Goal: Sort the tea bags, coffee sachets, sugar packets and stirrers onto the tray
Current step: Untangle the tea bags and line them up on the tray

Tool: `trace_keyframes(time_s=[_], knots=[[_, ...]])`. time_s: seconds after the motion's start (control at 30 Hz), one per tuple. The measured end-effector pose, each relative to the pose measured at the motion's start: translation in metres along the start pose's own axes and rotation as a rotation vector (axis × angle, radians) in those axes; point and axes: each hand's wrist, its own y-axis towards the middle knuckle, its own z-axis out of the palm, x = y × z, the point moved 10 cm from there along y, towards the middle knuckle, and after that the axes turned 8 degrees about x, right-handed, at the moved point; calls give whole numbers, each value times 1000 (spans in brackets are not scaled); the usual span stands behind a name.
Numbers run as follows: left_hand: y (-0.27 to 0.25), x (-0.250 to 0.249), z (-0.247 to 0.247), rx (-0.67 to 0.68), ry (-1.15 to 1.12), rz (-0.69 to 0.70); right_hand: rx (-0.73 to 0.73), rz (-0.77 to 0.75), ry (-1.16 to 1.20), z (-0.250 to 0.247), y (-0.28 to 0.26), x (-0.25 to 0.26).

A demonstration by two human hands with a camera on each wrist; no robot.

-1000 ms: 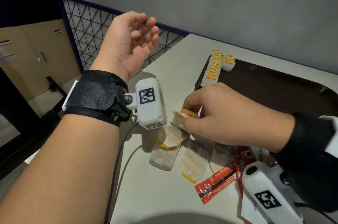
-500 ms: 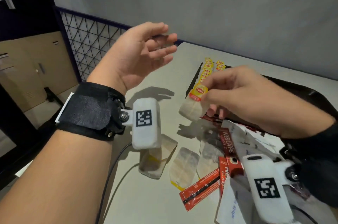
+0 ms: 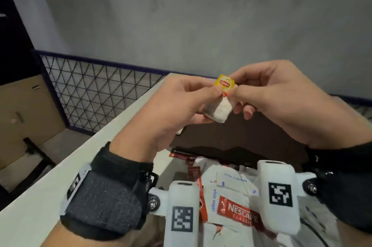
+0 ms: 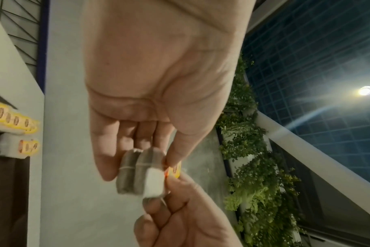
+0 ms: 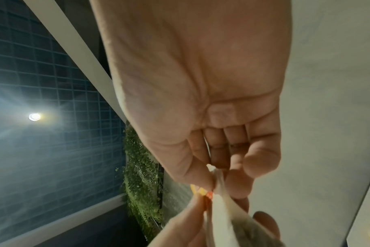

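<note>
Two hands: left hand (image 3: 181,103) and right hand (image 3: 281,101) both pinch one tea bag (image 3: 219,108) by its top, beside the yellow tag (image 3: 224,85), held up in the air over the tray.
Near pile: coffee sachets (image 3: 237,213) and sugar packets (image 3: 227,181) lie heaped on the table (image 3: 30,212), below the wrists.
Tray: dark tray (image 3: 241,136) sits past the pile; in the left wrist view, tea bags (image 4: 11,122) with yellow tags lie in a row at its edge.
Change: a second ago only the right hand was picking at the bag down on the table while the left hung empty; now both grip it, raised.
</note>
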Motion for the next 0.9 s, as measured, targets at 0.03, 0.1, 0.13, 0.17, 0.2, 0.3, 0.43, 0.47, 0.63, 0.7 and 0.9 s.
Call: trace_keyframes(time_s=[0.03,0.1,0.13,0.17,0.2,0.3,0.43,0.47,0.63,0.7,0.9], knots=[[1,2,1,-33,-26,12,-1,3,-7,-2,1,-1],[3,7,0,-90,-72,31,3,9,-28,-3,2,-4],[3,10,-1,-115,-95,39,0,15,-40,-4,3,-6],[3,12,-3,-140,-112,46,-7,25,-44,-5,5,-9],[3,14,-5,-167,-124,54,-18,38,-38,-6,6,-12],[1,21,-9,-234,-155,68,-70,83,1,-15,8,-22],[1,26,-11,-282,-177,92,-45,111,21,-16,9,-29],[1,27,-10,-284,-173,103,-26,105,22,-14,9,-29],[1,30,-5,-275,-168,137,11,42,-1,-11,10,-27],[1,31,-5,-264,-200,133,19,12,4,-11,10,-24],[-2,34,-10,-254,-280,112,6,-36,11,-11,11,-20]])
